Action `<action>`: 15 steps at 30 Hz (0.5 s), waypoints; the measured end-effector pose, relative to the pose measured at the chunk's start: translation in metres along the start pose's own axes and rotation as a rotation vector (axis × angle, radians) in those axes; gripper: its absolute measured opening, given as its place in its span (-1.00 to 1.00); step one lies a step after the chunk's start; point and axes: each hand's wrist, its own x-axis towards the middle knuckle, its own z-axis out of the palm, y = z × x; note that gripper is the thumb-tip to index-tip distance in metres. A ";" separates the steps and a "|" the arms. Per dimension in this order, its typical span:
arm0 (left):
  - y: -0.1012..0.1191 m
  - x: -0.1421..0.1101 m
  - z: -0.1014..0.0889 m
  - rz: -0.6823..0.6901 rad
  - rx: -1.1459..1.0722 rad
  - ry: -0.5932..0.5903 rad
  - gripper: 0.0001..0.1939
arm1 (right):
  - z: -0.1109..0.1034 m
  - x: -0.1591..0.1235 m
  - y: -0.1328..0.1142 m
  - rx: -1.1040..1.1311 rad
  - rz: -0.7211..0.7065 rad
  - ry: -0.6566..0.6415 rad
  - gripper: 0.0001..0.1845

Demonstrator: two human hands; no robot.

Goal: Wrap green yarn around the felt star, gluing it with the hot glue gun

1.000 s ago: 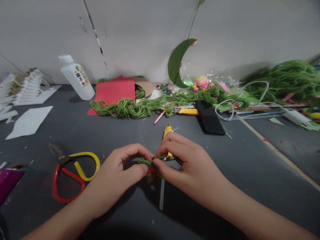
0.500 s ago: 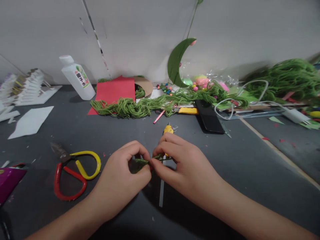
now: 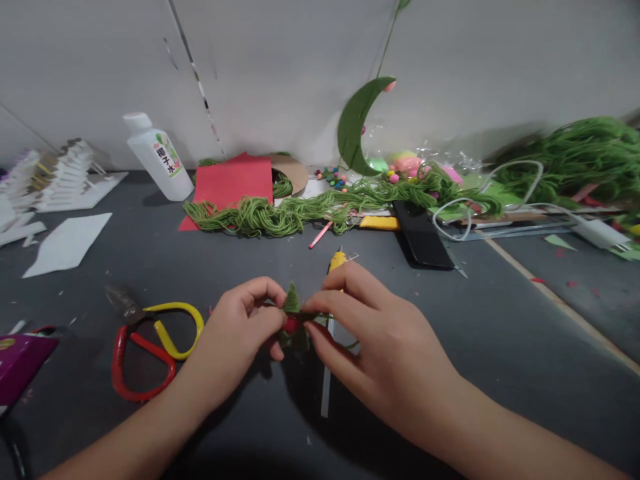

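A small green craft piece (image 3: 293, 308) with a pointed green tip and a red bead sits between both hands above the dark table (image 3: 500, 347). My left hand (image 3: 240, 333) pinches its left end with thumb and fingers curled. My right hand (image 3: 380, 340) pinches the right end, fingers bent round it. Under my right hand lies a yellow-tipped glue gun (image 3: 336, 261) with a pale glue stick (image 3: 327, 380) trailing toward me.
Red and yellow-handled scissors (image 3: 150, 340) lie left of my hands. At the back are green yarn (image 3: 280, 215), red paper (image 3: 230, 181), a white bottle (image 3: 159, 157), a black phone (image 3: 423, 235), a green crescent (image 3: 356, 125), white cable and paper scraps. A purple packet (image 3: 20, 357) sits far left.
The craft piece has been turned between my fingers: its pointed green tip now stands up and the red bead shows. Both hands have lifted slightly.
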 end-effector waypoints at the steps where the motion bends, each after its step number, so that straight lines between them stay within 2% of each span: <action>1: -0.001 0.001 -0.001 -0.002 -0.025 -0.011 -0.93 | 0.001 -0.001 0.000 -0.029 -0.016 0.001 -0.82; 5: -0.004 0.002 -0.001 -0.014 -0.090 -0.033 -0.93 | 0.005 -0.002 0.002 -0.083 -0.031 0.025 -0.79; 8: -0.004 0.000 -0.001 -0.019 -0.102 -0.030 -0.94 | 0.007 -0.001 0.003 -0.022 0.013 0.031 -0.84; 11: -0.004 -0.001 -0.001 -0.029 -0.107 -0.025 -0.94 | 0.008 0.003 0.003 0.086 0.165 0.058 -0.93; 15: -0.004 -0.002 0.000 -0.022 -0.153 -0.033 -0.94 | 0.010 0.007 0.003 0.264 0.358 0.021 -0.83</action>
